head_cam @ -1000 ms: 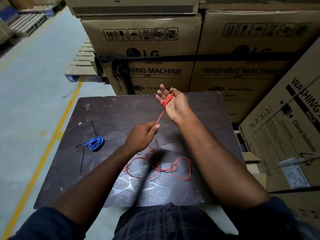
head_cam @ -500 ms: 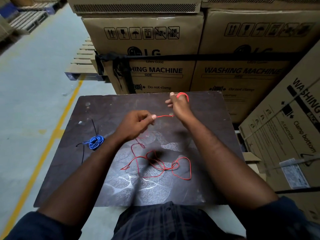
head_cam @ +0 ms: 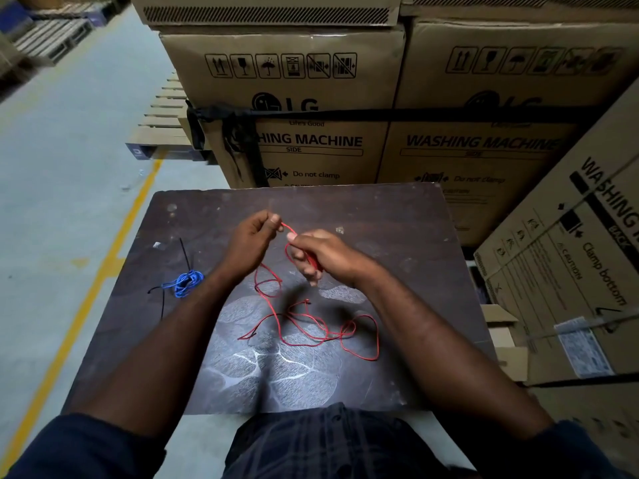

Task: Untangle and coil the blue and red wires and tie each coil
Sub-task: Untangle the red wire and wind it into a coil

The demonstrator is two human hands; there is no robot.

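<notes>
Both hands sit closer together than half a second back: the right hand [head_cam: 332,254] has dropped from the far edge toward the bench's middle, and the strand stretched between the hands is shorter.

Stacked cardboard boxes [head_cam: 311,98] marked "WASHING MACHINE" stand behind the far edge, bound with a black strap [head_cam: 415,114].

Bench [head_cam: 397,229]: a dark, scuffed board with pale chalky patches toward the near edge.

Left hand [head_cam: 250,243] is raised over the middle and pinches the red wire [head_cam: 313,318] between thumb and forefinger, other fingers curled in.

Right hand is just beside it, fingers curled round a small bundle of red turns, with a short strand running across to the left hand's pinch.

The rest of the red wire trails down from the hands and lies in loose, crossing loops between the middle and the near edge.

Blue wire [head_cam: 185,281]: a small coil lying flat toward the left edge, well apart from the red.

Thin black ties [head_cam: 184,252] touch the blue coil, ends sticking out; whether they are cinched I cannot tell.
</notes>
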